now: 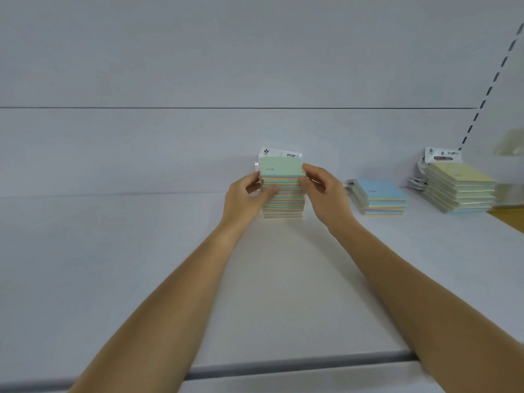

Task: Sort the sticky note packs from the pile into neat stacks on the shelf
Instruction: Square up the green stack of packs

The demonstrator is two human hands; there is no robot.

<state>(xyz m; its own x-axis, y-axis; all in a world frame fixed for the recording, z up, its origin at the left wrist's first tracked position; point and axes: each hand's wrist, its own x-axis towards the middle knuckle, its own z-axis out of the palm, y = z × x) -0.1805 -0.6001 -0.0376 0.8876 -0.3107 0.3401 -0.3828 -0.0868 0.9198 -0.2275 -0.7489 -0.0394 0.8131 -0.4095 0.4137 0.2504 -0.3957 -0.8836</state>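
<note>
We are reaching both bare forearms forward over the white shelf (141,265), the two arms converging from the lower corners toward the green-topped stack (283,205) of sticky note packs standing close to the back panel (170,151). Our left hand (243,194) is cupping the stack's left side with the wrist slightly bent. Its thumb is lying across the front edges of the upper packs, and its other fingers (255,177) are curling against the left edge near the top. Our right hand (323,191) is mirroring it on the right side, its fingers (309,169) curling narrowly round the right edge of the top green pack (282,167) and the packs just under it. Both sets of fingers are pinching the upper part of the stack between them, while its lower packs are resting on the shelf below the fingers. Out beyond the right fingers and apart from them, a short blue-topped stack (382,194) is sitting, and farther out a taller yellow-topped stack (459,185) is leaning somewhat.
</note>
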